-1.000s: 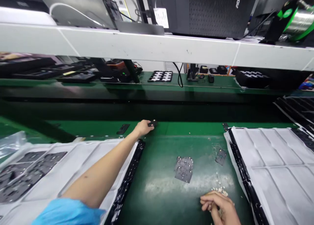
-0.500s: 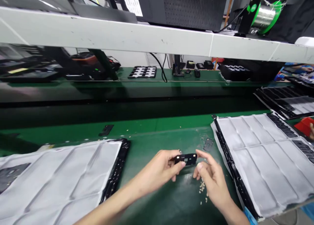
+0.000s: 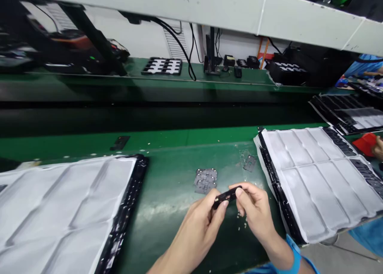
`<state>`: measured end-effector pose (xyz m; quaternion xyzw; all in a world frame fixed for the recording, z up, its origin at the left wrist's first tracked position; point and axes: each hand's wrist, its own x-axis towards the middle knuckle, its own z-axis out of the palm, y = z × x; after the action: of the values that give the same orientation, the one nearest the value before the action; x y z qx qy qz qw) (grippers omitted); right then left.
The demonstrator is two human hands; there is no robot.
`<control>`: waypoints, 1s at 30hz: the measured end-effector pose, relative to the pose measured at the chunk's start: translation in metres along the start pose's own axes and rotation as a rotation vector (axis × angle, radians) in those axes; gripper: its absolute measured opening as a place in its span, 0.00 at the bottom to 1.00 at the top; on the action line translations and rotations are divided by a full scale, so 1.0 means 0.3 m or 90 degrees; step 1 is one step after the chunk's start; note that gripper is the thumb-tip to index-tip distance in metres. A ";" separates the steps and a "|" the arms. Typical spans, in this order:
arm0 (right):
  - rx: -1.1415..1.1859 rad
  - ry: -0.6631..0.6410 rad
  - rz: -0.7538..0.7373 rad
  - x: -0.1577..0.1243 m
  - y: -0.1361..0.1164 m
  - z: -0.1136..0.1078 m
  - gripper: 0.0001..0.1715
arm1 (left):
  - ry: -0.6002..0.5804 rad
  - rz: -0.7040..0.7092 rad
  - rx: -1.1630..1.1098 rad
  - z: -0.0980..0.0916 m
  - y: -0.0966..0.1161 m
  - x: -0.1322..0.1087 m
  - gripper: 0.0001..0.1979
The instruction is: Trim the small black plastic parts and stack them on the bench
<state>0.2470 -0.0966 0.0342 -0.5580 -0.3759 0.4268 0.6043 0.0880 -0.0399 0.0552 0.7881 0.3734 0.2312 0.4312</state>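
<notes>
A small black flat plastic part (image 3: 227, 196) with cut-out openings is held up over the green tabletop, tilted with its right end higher. My left hand (image 3: 199, 228) is closed on its left end, thumb against fingers. The thumb and fingers of my right hand (image 3: 259, 212) pinch its right end. Just behind the hands, several flat dark-grey parts (image 3: 206, 180) lie grouped on the table. Tiny pale pieces (image 3: 241, 223) are scattered beside and partly behind my right hand. A further flat dark piece (image 3: 249, 163) lies toward the right-hand tray.
Stacked black trays with white lining stand at left (image 3: 74, 198) and right (image 3: 323, 182). A single black part (image 3: 120, 143) lies behind the left stack. A white shelf beam (image 3: 191, 6) crosses overhead. Another person's hand (image 3: 378, 148) shows at the right edge near a red object (image 3: 365, 144).
The view has tipped down. The black part has turned to a steeper tilt, and my right fingers now grip its end more fully. The group of grey parts has come into sight behind my hands.
</notes>
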 end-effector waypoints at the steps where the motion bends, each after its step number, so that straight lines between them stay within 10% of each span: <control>1: -0.001 0.005 0.000 0.001 0.000 -0.004 0.20 | 0.004 0.010 -0.002 0.007 0.000 0.002 0.15; 30: 0.017 -0.019 0.043 -0.026 0.049 -0.101 0.17 | -0.086 -0.057 -0.066 0.096 -0.022 0.019 0.16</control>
<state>0.2712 -0.1143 0.0169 -0.5560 -0.3600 0.4603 0.5911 0.1087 -0.0478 0.0348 0.7613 0.3656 0.1771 0.5054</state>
